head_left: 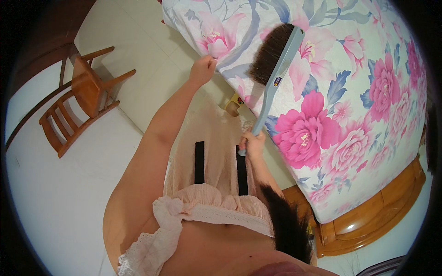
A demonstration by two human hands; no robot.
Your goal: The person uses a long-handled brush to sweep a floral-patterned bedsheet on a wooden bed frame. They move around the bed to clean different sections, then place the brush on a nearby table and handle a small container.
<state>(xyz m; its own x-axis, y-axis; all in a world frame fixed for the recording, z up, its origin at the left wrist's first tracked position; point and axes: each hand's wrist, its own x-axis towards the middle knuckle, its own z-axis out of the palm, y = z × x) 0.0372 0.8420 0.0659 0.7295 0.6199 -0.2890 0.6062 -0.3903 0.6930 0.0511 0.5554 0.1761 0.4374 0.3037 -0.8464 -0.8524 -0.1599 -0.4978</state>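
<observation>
- Sweeping the floral bed sheet (350, 92) well calls, by judgement, for long strokes in one direction, bristles kept flat on the cloth and the fabric held taut ahead of them.
- Nearest: right hand (251, 143) closed around the end of the grey handle of the bed brush (276, 64), fingers wrapped fully, no gap visible.
- Beyond it: handle running up and away over the edge of the bed; dark bristle head lying on the sheet, near the bed's corner.
- Further out: left hand (202, 69) shut in a fist on the sheet's edge, just left of the bristles, apparently pinching the cloth; exact finger hold too small to tell.
- At the lower right: wooden bed frame (382, 207) showing below the sheet.
- Farthest, to the left: wooden chair (80, 106) standing well apart from the bed on the pale floor (69, 193).
</observation>
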